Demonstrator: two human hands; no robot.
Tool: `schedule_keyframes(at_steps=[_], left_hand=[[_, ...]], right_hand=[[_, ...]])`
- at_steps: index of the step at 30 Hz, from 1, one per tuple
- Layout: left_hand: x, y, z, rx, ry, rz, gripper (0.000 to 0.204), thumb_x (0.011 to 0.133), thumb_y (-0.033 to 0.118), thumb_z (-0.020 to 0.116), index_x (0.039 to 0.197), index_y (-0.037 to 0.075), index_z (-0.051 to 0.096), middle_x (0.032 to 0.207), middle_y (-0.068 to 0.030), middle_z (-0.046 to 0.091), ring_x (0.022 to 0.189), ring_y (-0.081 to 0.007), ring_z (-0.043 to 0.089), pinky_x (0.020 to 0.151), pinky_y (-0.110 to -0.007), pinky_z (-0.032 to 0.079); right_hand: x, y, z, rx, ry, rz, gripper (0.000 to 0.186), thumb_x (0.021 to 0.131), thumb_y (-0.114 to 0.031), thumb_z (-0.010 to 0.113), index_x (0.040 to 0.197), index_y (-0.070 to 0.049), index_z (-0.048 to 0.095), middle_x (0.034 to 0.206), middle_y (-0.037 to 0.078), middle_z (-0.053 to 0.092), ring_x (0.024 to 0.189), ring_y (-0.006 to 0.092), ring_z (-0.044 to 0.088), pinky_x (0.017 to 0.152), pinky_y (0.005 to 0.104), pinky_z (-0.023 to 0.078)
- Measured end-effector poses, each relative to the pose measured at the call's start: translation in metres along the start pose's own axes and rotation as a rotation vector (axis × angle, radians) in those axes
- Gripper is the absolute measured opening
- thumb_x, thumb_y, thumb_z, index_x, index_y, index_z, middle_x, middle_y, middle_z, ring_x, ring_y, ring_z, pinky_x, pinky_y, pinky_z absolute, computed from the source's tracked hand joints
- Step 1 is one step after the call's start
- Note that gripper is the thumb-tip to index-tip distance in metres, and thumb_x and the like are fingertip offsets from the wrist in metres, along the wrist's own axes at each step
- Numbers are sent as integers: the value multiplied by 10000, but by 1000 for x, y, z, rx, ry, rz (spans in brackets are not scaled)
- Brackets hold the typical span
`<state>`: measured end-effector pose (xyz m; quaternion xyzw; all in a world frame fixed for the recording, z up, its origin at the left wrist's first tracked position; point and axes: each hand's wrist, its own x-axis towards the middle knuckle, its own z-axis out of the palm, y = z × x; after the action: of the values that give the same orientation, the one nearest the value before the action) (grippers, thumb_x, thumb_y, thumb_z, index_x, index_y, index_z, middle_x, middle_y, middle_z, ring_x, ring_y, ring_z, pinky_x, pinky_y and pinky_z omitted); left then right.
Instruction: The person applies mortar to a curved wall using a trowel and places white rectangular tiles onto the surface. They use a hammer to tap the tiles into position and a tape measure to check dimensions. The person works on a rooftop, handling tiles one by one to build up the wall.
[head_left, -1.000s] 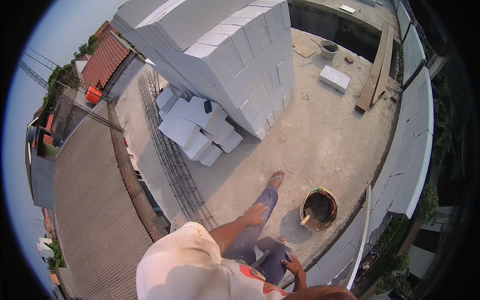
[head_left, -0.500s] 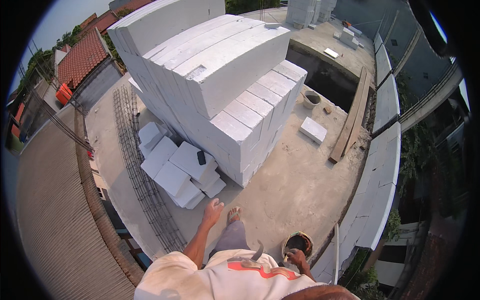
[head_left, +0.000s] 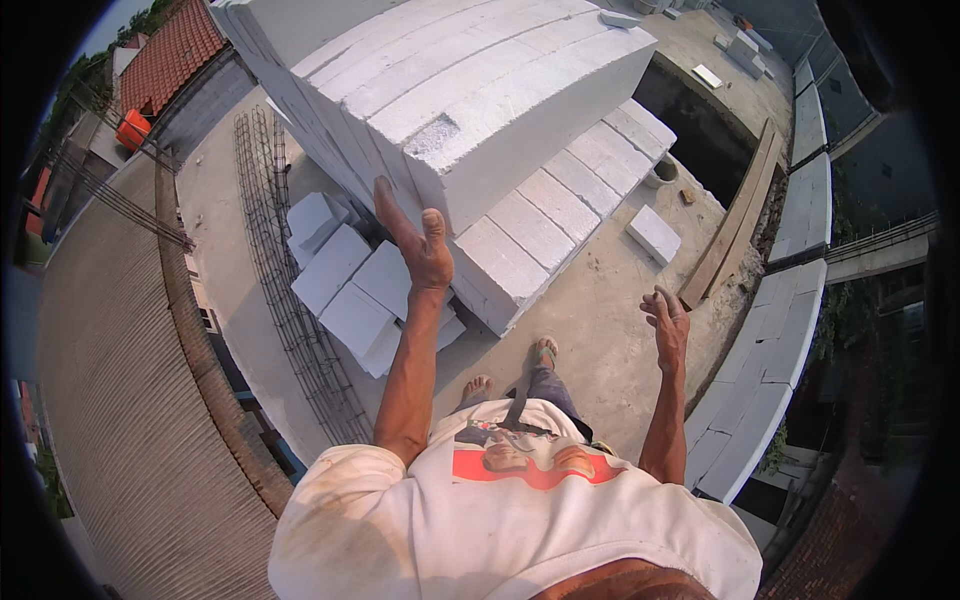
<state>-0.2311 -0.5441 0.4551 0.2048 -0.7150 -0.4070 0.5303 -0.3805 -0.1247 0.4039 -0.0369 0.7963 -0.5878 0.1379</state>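
A tall stack of white lightweight concrete blocks (head_left: 520, 120) stands in front of me, with a lower step of blocks on its right side. My left hand (head_left: 418, 245) is raised at the near left corner of the stack, its fingers stretched out and thumb apart. Whether it touches the block face cannot be made out. My right hand (head_left: 666, 322) is held up over the floor to the right, fingers loosely bent and apart, with nothing in it. Loose white blocks (head_left: 335, 268) lie in a pile below my left hand.
A steel rebar cage (head_left: 285, 260) runs along the left floor edge, beside a corrugated roof (head_left: 130, 380). On the right are a single white block (head_left: 654, 236), wooden planks (head_left: 735, 220), a dark floor opening (head_left: 700, 115) and a low block wall (head_left: 755, 370). A bucket (head_left: 662, 172) stands behind the stack's edge.
My right hand has let go of the bucket by my right side and risen. My left hand has moved up to the stack with its fingers extended. I stand closer to the blocks.
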Motion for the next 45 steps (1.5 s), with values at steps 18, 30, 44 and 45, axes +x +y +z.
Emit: schedule_keyframes(at_steps=[18, 30, 44, 45], left_hand=[[10, -16, 48, -514, 398, -390, 781, 1122, 666, 226, 1587, 73, 430, 1560, -70, 502, 1443, -227, 446, 1258, -396, 288], [-28, 67, 29, -386, 418, -473, 831, 1099, 695, 292, 1591, 37, 414, 1587, -112, 492, 1483, -273, 434, 1262, -444, 296], [44, 217, 3, -452, -704, -241, 1169, 920, 800, 594, 1561, -141, 330, 1502, -311, 509, 1458, -368, 481, 1187, -483, 399], [49, 213, 16, -639, -828, -244, 1173, 920, 798, 597, 1556, -150, 328, 1520, -325, 487, 1469, -371, 472, 1195, -491, 397]], right_hand=[[493, -216, 106, 447, -348, -323, 910, 1079, -693, 414, 1662, -2, 305, 1689, 192, 367, 1574, 316, 319, 1287, 492, 226], [416, -210, 36, 70, -21, -385, 875, 1035, -746, 461, 1500, -14, 578, 1424, 207, 606, 1317, 344, 554, 1165, 515, 380], [204, -10, -164, -187, 182, 119, 862, 1113, -654, 268, 1421, 68, 624, 1351, 237, 682, 1227, 351, 646, 1097, 433, 442], [169, 29, -184, -116, 196, 171, 851, 1114, -645, 274, 1442, 63, 613, 1386, 246, 668, 1261, 352, 638, 1110, 425, 436]])
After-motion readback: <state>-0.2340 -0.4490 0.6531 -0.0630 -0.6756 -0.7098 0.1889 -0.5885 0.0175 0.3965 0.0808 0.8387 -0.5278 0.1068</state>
